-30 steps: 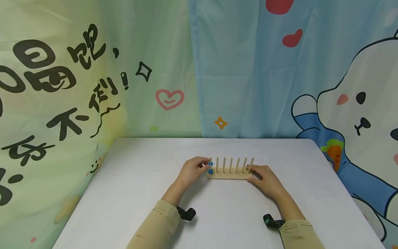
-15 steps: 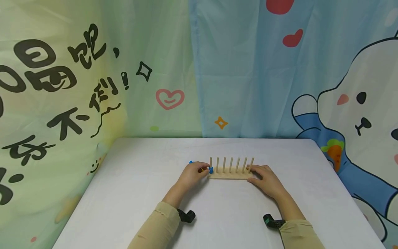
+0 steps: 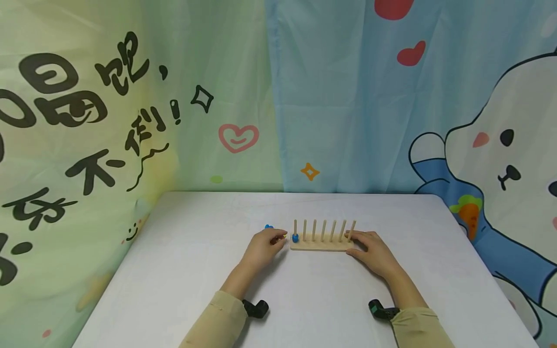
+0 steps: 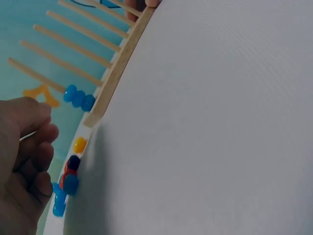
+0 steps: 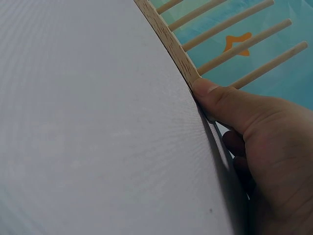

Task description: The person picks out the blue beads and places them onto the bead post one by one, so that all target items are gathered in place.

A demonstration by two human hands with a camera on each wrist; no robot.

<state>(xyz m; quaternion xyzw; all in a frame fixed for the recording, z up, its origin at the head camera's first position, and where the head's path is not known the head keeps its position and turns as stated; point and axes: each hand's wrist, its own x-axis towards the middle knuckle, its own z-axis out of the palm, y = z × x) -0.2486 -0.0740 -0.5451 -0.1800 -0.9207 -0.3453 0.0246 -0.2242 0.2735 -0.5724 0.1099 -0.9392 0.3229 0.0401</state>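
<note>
A wooden peg board (image 3: 322, 246) with a row of upright pegs stands on the table. Blue beads (image 4: 78, 98) with rounded lobes sit low on its leftmost peg. My left hand (image 3: 261, 252) is just left of that end, apart from the board. Its fingers (image 4: 45, 152) are loosely bent and nothing shows between them. Loose beads lie beyond this hand: a yellow bead (image 4: 79, 145), a dark one (image 4: 74, 162), red ones partly hidden, and blue beads (image 4: 59, 201). My right hand (image 3: 375, 253) grips the board's right end, thumb (image 5: 208, 90) on the front edge, other fingers behind.
The white table (image 3: 322, 299) ends at a back edge against a printed curtain (image 3: 339, 96). Black wrist cameras (image 3: 256, 309) stick out from both forearms. The bare pegs (image 3: 324, 231) rise between the two hands.
The upper blue bead has slid down the leftmost peg. My left hand has let go and drawn back left towards the loose beads. The right hand has stayed still on the board.
</note>
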